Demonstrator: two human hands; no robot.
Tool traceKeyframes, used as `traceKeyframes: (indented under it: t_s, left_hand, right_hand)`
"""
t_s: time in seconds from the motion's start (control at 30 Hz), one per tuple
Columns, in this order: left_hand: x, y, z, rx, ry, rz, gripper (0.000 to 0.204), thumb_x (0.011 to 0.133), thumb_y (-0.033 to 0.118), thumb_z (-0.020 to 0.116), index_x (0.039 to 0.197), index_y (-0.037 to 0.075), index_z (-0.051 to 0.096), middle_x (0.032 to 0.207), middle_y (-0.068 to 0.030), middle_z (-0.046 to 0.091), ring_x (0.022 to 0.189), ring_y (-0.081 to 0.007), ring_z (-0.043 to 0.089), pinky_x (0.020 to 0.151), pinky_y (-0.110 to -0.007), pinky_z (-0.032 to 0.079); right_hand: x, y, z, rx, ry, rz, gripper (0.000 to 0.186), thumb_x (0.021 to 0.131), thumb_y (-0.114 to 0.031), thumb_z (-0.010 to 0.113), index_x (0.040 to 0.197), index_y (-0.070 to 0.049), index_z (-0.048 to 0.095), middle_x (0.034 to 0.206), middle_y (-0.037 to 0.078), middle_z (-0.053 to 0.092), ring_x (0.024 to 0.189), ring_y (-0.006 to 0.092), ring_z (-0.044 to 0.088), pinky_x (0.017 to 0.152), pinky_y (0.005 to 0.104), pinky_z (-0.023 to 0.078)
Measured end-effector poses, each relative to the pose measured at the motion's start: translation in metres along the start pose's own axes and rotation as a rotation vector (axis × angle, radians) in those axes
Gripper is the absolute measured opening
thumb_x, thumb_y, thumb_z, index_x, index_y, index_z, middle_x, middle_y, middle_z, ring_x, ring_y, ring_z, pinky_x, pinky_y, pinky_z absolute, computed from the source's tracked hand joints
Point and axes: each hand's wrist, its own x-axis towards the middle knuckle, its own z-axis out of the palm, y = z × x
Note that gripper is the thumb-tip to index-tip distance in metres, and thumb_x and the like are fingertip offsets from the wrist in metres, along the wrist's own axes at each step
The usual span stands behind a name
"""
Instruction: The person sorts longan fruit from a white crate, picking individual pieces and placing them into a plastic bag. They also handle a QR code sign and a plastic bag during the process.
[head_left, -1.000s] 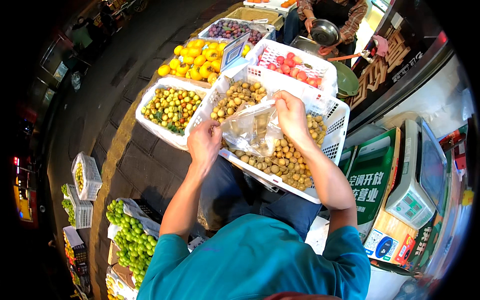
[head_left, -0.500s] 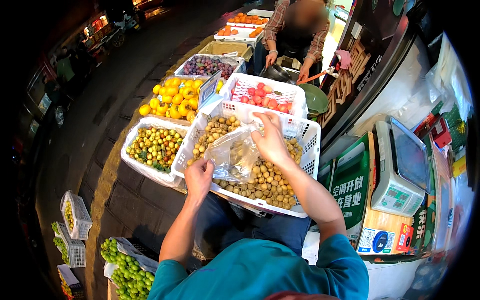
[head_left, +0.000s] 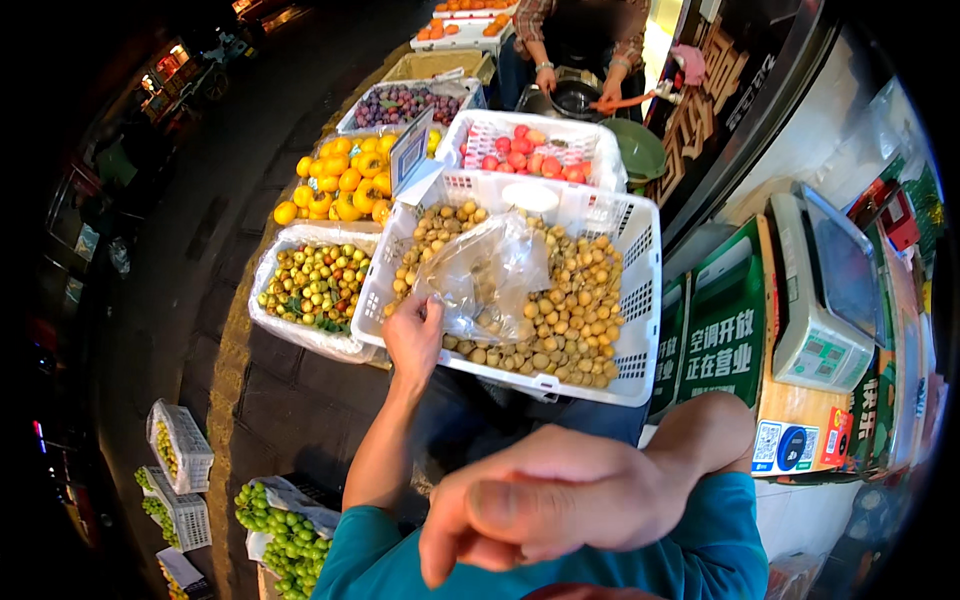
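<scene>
A wide white plastic basket (head_left: pixel 637 330) in front of me holds many small round tan fruits (head_left: pixel 570 340) that look like longans. Over them lies a crumpled clear plastic bag (head_left: pixel 480 275). My left hand (head_left: pixel 415 335), at the basket's near left corner, pinches the bag's near left edge. My right hand (head_left: pixel 560 495) is raised close to the camera above my lap, away from the basket and bag. Its fingers are curled in, with the thumb beside them; whether anything is inside is hidden.
Crates of green-brown jujubes (head_left: pixel 315 285), yellow persimmons (head_left: pixel 345 185), purple fruit (head_left: pixel 405 105) and red fruit (head_left: pixel 530 155) surround the basket. Beyond, another person's hands (head_left: pixel 610 95) hold a dark pan (head_left: pixel 575 98). A scale (head_left: pixel 820 290) stands right; green grapes (head_left: pixel 285 540) lie lower left.
My right hand has let go of the bag and come back toward the camera, its fingers curling. My left hand keeps hold of the bag. The other person's pan has shifted slightly.
</scene>
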Motion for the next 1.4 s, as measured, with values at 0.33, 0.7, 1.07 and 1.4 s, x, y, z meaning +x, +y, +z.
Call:
traceKeyframes:
  t_s: [0.33,0.7,1.07,1.4]
  left_hand:
    - [-0.001,-0.005,-0.007,-0.008,-0.044,-0.036,0.025,0.09,0.024,0.065,0.09,0.001,0.072,0.068,-0.0178,0.066,0.06,-0.0294,0.064,0.061,-0.039,0.049]
    - [0.029,-0.069,-0.006,0.07,-0.113,0.116,0.032,0.097,0.02,0.056,0.099,-0.008,0.071,0.082,-0.0144,0.071,0.073,-0.0222,0.061,0.07,-0.039,0.05]
    - [0.033,-0.059,-0.017,0.088,-0.223,0.107,0.04,0.099,0.031,0.057,0.105,-0.006,0.072,0.097,-0.0167,0.073,0.086,-0.0263,0.066,0.083,-0.038,0.051]
    - [0.018,-0.085,-0.037,-0.051,-0.175,0.107,0.031,0.095,0.021,0.059,0.09,-0.008,0.069,0.078,-0.0096,0.067,0.07,-0.0181,0.055,0.066,-0.037,0.046]
  right_hand:
    - [0.005,-0.006,0.003,0.004,0.147,0.065,0.051,0.106,-0.043,0.045,0.099,0.0,0.07,0.088,0.006,0.067,0.085,0.0079,0.059,0.075,0.023,0.044]
    - [-0.098,0.07,-0.032,0.005,1.301,-0.626,0.021,0.098,-0.02,0.057,0.092,-0.003,0.068,0.07,-0.001,0.055,0.048,0.0065,0.044,0.044,0.0226,0.033]
    - [-0.505,0.378,0.243,0.008,2.625,-2.039,0.058,0.101,-0.049,0.033,0.148,-0.015,0.038,0.157,0.011,0.034,0.126,0.0474,0.05,0.095,0.064,0.045]
    - [-0.34,0.144,0.052,-0.906,2.661,-1.527,0.03,0.102,-0.025,0.05,0.114,0.002,0.057,0.101,0.012,0.063,0.087,0.0259,0.064,0.08,0.0391,0.054]
